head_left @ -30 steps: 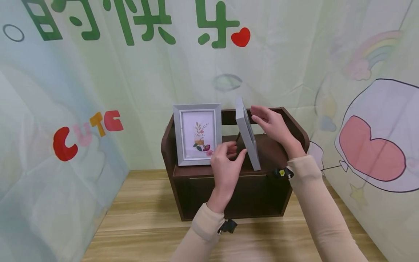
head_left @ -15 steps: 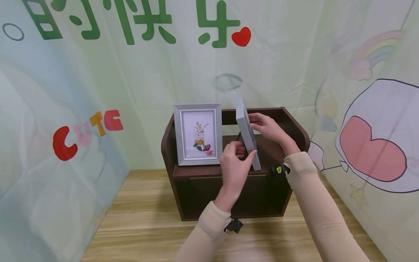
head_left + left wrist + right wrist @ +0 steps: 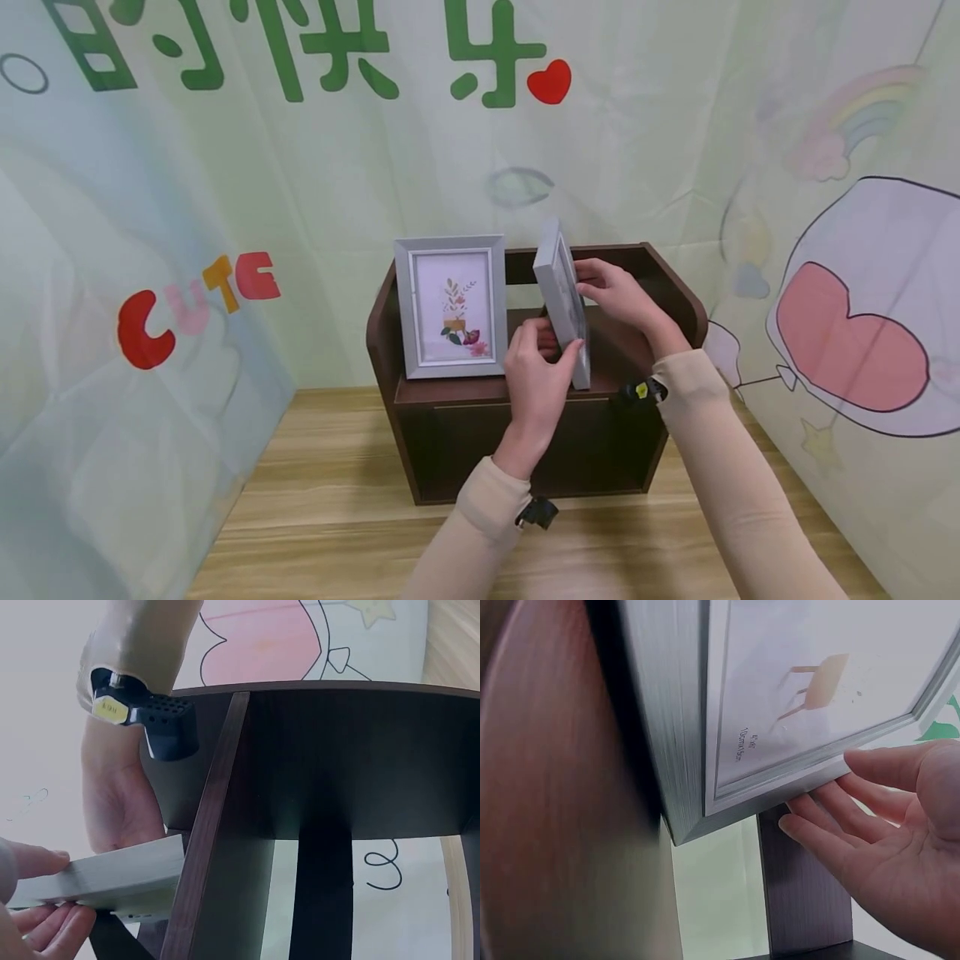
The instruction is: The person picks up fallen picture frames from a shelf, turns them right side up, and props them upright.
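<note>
A grey picture frame [image 3: 553, 287] stands turned nearly edge-on on the top shelf of a dark brown wooden rack [image 3: 487, 390]. My left hand [image 3: 534, 375] grips its near side, thumb on the front and fingers behind, as the left wrist view also shows. On the far side, my right hand [image 3: 618, 296] pinches the border; in the right wrist view its thumb [image 3: 889, 766] lies at the front, with the fingers behind. A printed picture [image 3: 817, 682] shows inside the frame there. Left of it, a matching grey frame [image 3: 411, 317] with a flower print faces forward.
The rack's raised side panels [image 3: 678, 292] and back rail [image 3: 611, 254] border the top shelf. Below is an open dark compartment [image 3: 525, 450]. The rack stands on a wood-grain surface [image 3: 322, 467], with a printed cloth [image 3: 337, 192] behind and at both sides.
My left hand has moved right onto the frame's near side, and my right hand has moved left onto its far side. The frame has turned slightly, showing more of its front.
</note>
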A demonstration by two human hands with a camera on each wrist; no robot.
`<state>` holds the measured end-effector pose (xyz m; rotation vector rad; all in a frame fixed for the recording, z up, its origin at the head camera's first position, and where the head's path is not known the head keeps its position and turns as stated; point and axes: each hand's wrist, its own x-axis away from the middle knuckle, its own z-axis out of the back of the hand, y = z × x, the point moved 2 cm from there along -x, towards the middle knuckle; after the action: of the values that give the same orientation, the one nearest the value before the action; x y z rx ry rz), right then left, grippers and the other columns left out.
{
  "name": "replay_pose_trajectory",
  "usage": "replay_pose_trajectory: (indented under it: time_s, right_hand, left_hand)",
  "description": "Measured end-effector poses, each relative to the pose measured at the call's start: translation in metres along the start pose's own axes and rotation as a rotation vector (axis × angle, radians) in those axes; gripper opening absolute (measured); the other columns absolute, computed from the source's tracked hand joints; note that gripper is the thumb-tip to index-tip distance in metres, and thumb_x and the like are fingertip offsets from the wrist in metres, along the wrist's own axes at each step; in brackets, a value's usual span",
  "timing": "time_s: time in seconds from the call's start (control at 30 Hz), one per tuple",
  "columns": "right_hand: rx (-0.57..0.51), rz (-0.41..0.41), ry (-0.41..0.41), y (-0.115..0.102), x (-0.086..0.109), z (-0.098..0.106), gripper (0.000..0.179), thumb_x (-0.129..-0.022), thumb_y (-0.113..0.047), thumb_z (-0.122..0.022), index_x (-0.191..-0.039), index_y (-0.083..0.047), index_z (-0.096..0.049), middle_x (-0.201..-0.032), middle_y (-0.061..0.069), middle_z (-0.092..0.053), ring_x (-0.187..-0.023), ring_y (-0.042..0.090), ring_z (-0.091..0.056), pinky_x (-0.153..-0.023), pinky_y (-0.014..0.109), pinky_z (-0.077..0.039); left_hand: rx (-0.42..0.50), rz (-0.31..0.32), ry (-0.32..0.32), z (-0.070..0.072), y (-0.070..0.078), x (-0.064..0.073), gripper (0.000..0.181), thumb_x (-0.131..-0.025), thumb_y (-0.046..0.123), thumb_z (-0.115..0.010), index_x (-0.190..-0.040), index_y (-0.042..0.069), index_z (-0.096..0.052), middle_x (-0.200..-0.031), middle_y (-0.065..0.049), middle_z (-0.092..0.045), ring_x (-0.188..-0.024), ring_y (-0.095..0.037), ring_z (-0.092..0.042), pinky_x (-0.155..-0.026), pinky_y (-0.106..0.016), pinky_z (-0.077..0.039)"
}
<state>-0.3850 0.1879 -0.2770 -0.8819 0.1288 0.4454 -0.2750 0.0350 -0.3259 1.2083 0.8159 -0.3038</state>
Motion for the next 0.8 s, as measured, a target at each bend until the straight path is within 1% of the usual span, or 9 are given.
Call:
replay_pose_trajectory:
  time_s: [0.2,0.4,0.5,0.6,0.8]
  right_hand:
    - [0.000,-0.006,0.028,0.001,0.005,0.003,0.043,-0.096,-0.008,-0.051,-0.137,0.002,-0.042,-0.136,0.024,-0.049,-0.123,0.037,-0.050,-0.101,0.051,-0.042]
    - [0.009,-0.047,0.062,0.004,0.011,0.004,0.043,-0.096,-0.008,-0.051,-0.137,0.001,-0.040,-0.136,0.024,-0.049,-0.126,0.037,-0.048,-0.102,0.051,-0.041]
    - [0.004,-0.067,0.085,0.006,0.015,0.006,0.044,-0.096,-0.009,-0.052,-0.137,-0.001,-0.040,-0.136,0.023,-0.049,-0.127,0.037,-0.048,-0.103,0.050,-0.041]
    - [-0.011,-0.071,0.111,0.007,0.020,0.007,0.044,-0.096,-0.009,-0.052,-0.137,0.000,-0.039,-0.136,0.024,-0.049,-0.126,0.037,-0.048,-0.103,0.049,-0.041]
    - [-0.016,-0.088,0.169,0.007,0.031,0.008,0.043,-0.095,-0.007,-0.053,-0.135,0.001,-0.040,-0.135,0.025,-0.049,-0.124,0.038,-0.050,-0.103,0.050,-0.041]
  left_hand:
    - [0.029,-0.006,0.019,0.004,-0.003,0.000,0.031,-0.078,0.012,-0.078,-0.103,0.003,-0.061,-0.093,-0.010,-0.062,-0.083,-0.017,-0.065,-0.073,-0.021,-0.056]
    - [0.032,-0.006,0.039,0.007,-0.008,0.000,0.032,-0.078,0.009,-0.077,-0.106,0.003,-0.063,-0.095,-0.010,-0.065,-0.085,-0.017,-0.066,-0.074,-0.021,-0.056]
    - [0.040,0.004,0.053,0.008,-0.011,-0.002,0.031,-0.079,0.009,-0.076,-0.107,0.003,-0.064,-0.096,-0.010,-0.066,-0.085,-0.016,-0.067,-0.075,-0.021,-0.056]
    - [0.047,0.016,0.062,0.010,-0.014,-0.004,0.032,-0.080,0.011,-0.076,-0.108,0.004,-0.064,-0.097,-0.009,-0.067,-0.087,-0.016,-0.068,-0.076,-0.021,-0.056]
    - [0.044,0.013,0.064,0.013,-0.020,-0.008,0.033,-0.080,0.012,-0.075,-0.111,0.004,-0.066,-0.101,-0.010,-0.070,-0.089,-0.016,-0.069,-0.077,-0.022,-0.056]
